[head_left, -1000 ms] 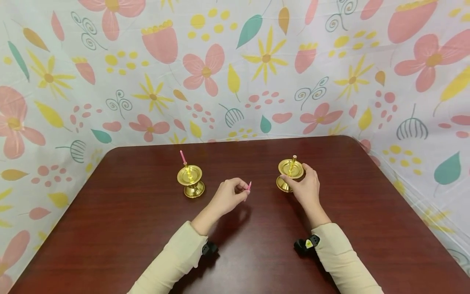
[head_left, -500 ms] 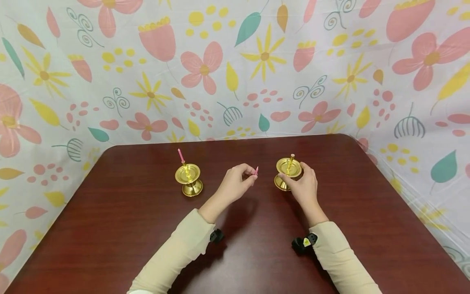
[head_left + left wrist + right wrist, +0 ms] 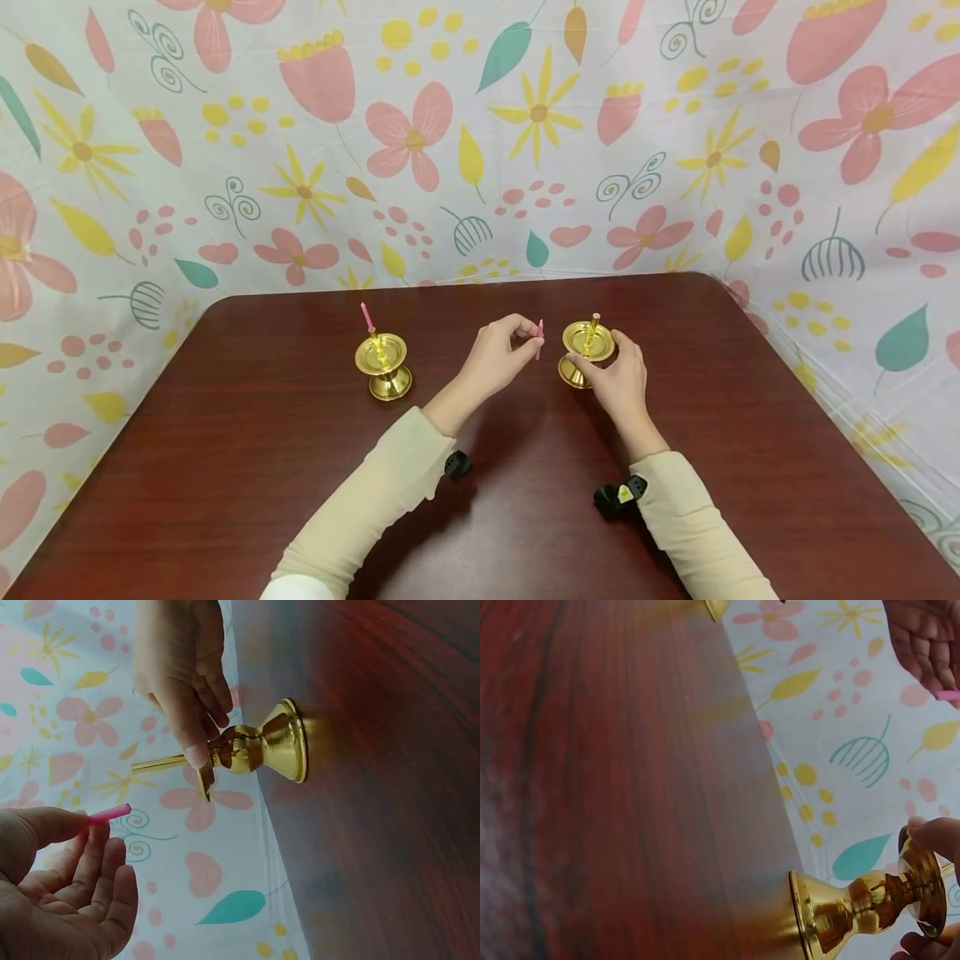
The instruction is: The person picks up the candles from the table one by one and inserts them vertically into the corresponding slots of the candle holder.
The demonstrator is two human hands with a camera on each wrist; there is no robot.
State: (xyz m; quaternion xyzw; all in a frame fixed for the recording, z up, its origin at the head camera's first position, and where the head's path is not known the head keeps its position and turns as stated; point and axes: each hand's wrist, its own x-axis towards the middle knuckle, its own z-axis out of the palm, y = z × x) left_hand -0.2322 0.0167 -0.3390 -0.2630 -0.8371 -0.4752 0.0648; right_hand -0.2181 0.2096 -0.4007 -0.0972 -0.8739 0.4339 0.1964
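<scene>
In the head view, my left hand [image 3: 498, 354] pinches a short pink candle [image 3: 540, 342] between thumb and fingertips, held nearly upright above the table. Just right of it stands a gold candlestick [image 3: 574, 375] with a dish and a bare thin tube [image 3: 157, 763] rising from it. My right hand [image 3: 624, 379] holds that candlestick by the rim of its dish, thumb on the near side, fingers on the far side. The left wrist view shows the pink candle [image 3: 111, 814] apart from the tube. The right wrist view shows the candlestick's base [image 3: 821, 915] on the table.
A second gold candlestick [image 3: 390, 383] stands farther left, a pink candle [image 3: 367, 317] upright in its tube with a slight lean. Both are on a dark reddish-brown table [image 3: 247, 467]. A flower-printed cloth [image 3: 480, 167] hangs behind and along the sides.
My left hand has moved right and away from me, bringing the pink candle closer to the right candlestick. The right hand keeps its hold on the dish. The head view has shifted slightly.
</scene>
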